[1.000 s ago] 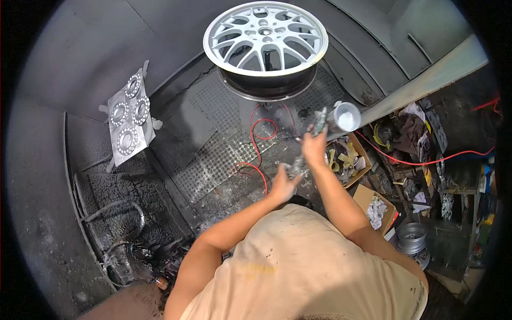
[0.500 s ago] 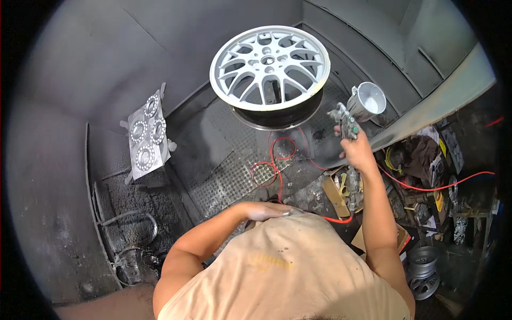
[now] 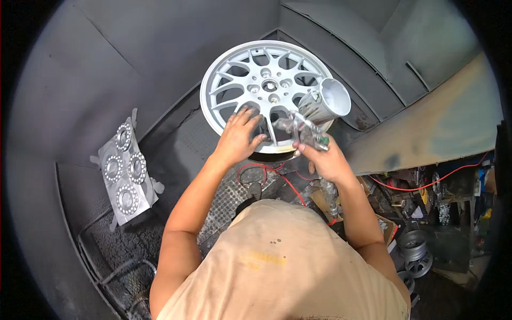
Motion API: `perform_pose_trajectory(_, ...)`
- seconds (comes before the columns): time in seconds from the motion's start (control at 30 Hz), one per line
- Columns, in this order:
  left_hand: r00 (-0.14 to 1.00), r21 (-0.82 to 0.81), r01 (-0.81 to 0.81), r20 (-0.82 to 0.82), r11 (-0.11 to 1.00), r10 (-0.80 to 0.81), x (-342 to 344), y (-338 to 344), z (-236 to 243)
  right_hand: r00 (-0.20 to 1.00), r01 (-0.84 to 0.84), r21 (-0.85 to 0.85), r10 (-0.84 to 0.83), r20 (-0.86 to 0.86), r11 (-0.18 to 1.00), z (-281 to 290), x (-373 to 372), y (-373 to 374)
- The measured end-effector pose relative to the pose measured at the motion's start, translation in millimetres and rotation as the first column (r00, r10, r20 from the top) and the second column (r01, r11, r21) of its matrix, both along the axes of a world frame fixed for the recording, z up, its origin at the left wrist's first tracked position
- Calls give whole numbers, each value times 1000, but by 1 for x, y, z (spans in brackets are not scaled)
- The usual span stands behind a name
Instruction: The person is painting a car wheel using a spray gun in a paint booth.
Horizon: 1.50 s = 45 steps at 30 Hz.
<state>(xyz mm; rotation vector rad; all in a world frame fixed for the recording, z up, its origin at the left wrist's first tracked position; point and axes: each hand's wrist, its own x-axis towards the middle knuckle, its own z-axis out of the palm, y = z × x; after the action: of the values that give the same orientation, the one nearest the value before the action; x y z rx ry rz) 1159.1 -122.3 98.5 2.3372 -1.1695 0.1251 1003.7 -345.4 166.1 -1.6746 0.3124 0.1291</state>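
A pale silver-white car wheel rim (image 3: 270,86) with many spokes stands face up, raised above the floor in front of me. Over its near left edge lies my left hand (image 3: 238,137), fingers stretched and spread, seeming to touch the spokes; the exact contact is hard to make out. My right hand (image 3: 326,161) is wrapped round the handle of a spray gun (image 3: 304,132), which is slightly blurred. On the gun sits a paint-smeared metal cup (image 3: 336,98), tilted, overlapping the rim's right side. A red air hose (image 3: 292,188) trails below, near the gun's lower fitting.
At left, a pale sheet (image 3: 140,205) carries several round perforated rings (image 3: 127,199). Dark booth walls (image 3: 160,42) enclose the back and left; a tan curved panel (image 3: 426,144) runs along the right. Cluttered shelves and spare wheels (image 3: 413,245) stand at lower right.
My left hand has left my shirt front and reached forward onto the rim. The spray gun has moved left, now in front of the rim's right part. The whole view has shifted.
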Motion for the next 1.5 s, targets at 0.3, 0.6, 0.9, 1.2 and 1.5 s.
perform_pose_trajectory(0.3,995,34,74,-74,997,-72,75,29,-9,961,278,-296,-269,70,914,18,97,-11)
perform_pose_trajectory(0.6,994,108,106,-25,989,-104,105,50,-2,992,-61,71,68,-108,996,50,51,55)
perform_pose_trajectory(0.9,972,328,62,193,943,-131,128,-12,-7,995,-46,65,51,-83,997,42,20,37)
perform_pose_trajectory(1.2,976,215,-87,215,973,40,74,-33,-19,978,166,72,-154,-141,984,30,-35,2)
perform_pose_trajectory(1.5,989,39,133,-72,990,-130,46,-37,-22,981,174,139,-159,-113,975,19,-56,-7)
